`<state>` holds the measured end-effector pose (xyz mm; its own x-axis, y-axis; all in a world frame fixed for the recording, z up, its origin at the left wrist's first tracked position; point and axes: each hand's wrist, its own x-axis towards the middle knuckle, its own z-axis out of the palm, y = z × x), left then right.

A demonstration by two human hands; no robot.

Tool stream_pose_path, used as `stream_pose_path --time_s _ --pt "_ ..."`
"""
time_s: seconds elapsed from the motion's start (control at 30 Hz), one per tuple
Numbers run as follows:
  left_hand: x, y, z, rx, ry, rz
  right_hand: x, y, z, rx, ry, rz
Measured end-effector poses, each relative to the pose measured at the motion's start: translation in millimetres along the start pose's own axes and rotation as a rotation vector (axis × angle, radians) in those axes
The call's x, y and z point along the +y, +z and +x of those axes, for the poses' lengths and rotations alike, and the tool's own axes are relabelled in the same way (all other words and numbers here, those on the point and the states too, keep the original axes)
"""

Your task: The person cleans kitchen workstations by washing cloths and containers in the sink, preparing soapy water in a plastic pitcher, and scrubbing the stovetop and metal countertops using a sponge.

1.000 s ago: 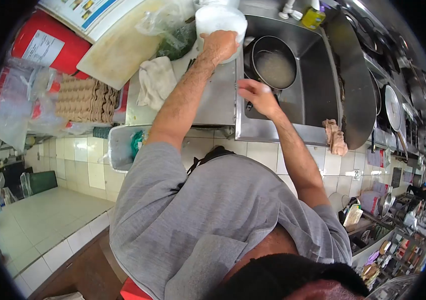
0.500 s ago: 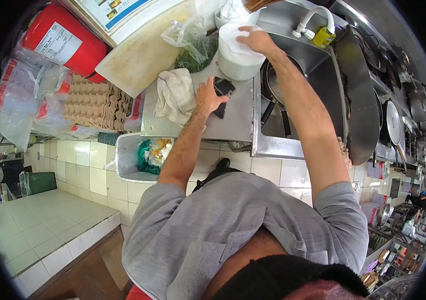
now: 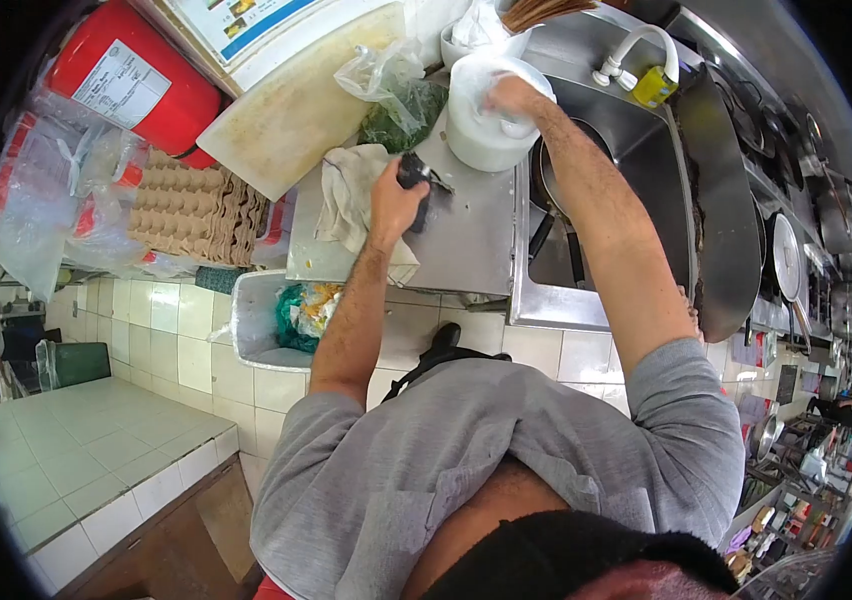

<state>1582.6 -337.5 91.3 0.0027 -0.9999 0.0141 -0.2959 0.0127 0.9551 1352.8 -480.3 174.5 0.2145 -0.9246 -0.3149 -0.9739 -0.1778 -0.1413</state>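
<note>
My left hand [image 3: 396, 202] is closed on a limp black cloth-like piece [image 3: 416, 180] with pale marks, held up over the steel counter [image 3: 476, 240]. Just beside that hand lies a crumpled off-white towel [image 3: 346, 200]. My right hand [image 3: 518, 97] reaches down into the mouth of a white bucket [image 3: 491, 150], its fingers blurred and partly hidden inside. Something white and rounded shows under those fingers. Behind my left hand, a clear plastic bag of green leaves [image 3: 396, 120] rests near the bucket.
Right of the bucket is a steel sink [image 3: 631, 130] with pans [image 3: 571, 225] in it and a white faucet [image 3: 636, 50]. A cutting board [image 3: 286, 120] leans at the back left. Below the counter stands a waste bin [image 3: 251, 320]; egg trays [image 3: 186, 210] are stacked at left.
My left hand has gathered up the black piece that lay flat on the counter and moved slightly left. My right hand has gone from the bucket's white top down into its mouth.
</note>
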Motion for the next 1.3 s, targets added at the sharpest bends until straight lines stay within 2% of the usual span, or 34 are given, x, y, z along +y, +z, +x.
stream_pose_path --time_s 0.1,0.17,0.23,0.27,0.33,0.4,0.47,0.53,0.57,0.6,0.67,0.7,0.73,0.77,0.83,0.87,0.9,0.93,1.0,1.03,1.07,1.1,1.13,1.2,1.23,1.27,1.3 --pt "13.8 -9.6 17.3 0.007 0.034 0.092 13.8 -0.2 0.3 0.276 0.024 0.290" --pt "34.7 -13.9 27.7 0.112 0.124 -0.007 18.8 -2.0 -6.5 0.294 0.056 0.386" --pt "86.7 -13.7 27.7 0.123 0.194 -0.276 21.1 -4.5 -14.8 0.310 0.091 0.480" --pt "104.9 -10.3 28.4 0.127 0.219 -0.413 19.4 -4.7 -18.3 0.384 0.074 0.592" --pt "113.3 7.8 60.8 0.127 0.369 -0.543 16.7 -6.6 -27.2 0.450 0.062 0.710" --pt "121.3 30.5 92.9 0.158 0.462 -0.447 12.9 -8.5 -36.8 0.366 0.079 0.763" --pt "126.8 52.8 112.2 0.121 0.389 -0.342 18.7 -3.6 -32.0 0.349 0.134 0.748" --pt "128.1 62.1 115.1 0.092 0.407 -0.049 22.5 -3.8 -34.6 0.455 0.073 0.490" --pt "124.2 65.9 117.7 0.066 0.434 0.103 21.2 2.0 -33.1 0.550 0.097 0.544" --pt "119.0 67.6 120.2 0.002 0.464 0.227 22.6 6.4 -32.7 0.556 0.103 0.547" --pt "107.2 73.1 111.8 0.136 0.594 0.256 24.9 12.1 -30.9 0.707 0.002 0.505" --pt "102.9 69.8 105.9 0.137 0.597 0.260 22.6 12.2 -37.5 0.741 -0.036 0.566" --pt "97.8 63.5 100.0 0.192 0.679 0.292 19.0 10.8 -40.8 0.743 -0.041 0.569" --pt "94.9 58.4 94.8 0.248 0.764 0.324 19.8 11.2 -39.6 0.644 -0.010 0.482" --pt "89.4 51.9 80.5 0.216 0.831 0.435 8.6 0.0 -48.6 0.411 0.057 0.358" --pt "87.9 49.2 78.1 0.183 0.893 0.544 9.6 1.6 -42.3 0.417 0.051 0.360" --pt "89.2 50.2 78.5 0.182 0.990 0.639 10.0 2.1 -35.4 0.360 -0.020 0.249" --pt "92.4 54.1 80.8 0.191 0.995 0.645 11.3 1.1 -28.7 0.303 -0.091 0.135" --pt "108.6 56.3 74.3 -0.387 0.569 0.803 -0.8 -15.6 -35.5 0.321 -0.141 0.171" --pt "105.6 60.0 67.9 -0.374 0.566 0.806 -5.5 -23.4 -37.6 0.212 -0.094 0.148" --pt "97.9 65.4 60.9 -0.334 0.714 0.770 -5.8 -29.3 -37.2 0.106 -0.043 0.124" --pt "92.6 69.4 54.4 -0.295 0.863 0.730 4.3 -16.8 -13.3 0.152 -0.047 0.145" --pt "92.3 71.4 50.3 -0.286 0.871 0.730 15.0 -3.8 11.3 0.198 -0.053 0.166" --pt "91.7 73.1 41.3 -0.307 0.839 0.821 2.4 -6.1 -0.4 0.300 0.013 0.172" --pt "90.0 70.8 36.7 -0.290 0.860 0.781 -3.6 -4.7 -10.5 0.383 -0.038 0.071" --pt "87.7 68.4 31.9 -0.288 0.859 0.780 -19.5 -18.2 -33.6 0.382 -0.040 0.069" --pt "84.8 65.7 26.9 -0.257 0.883 0.731 -40.9 -43.1 -63.4 0.247 -0.076 -0.038"
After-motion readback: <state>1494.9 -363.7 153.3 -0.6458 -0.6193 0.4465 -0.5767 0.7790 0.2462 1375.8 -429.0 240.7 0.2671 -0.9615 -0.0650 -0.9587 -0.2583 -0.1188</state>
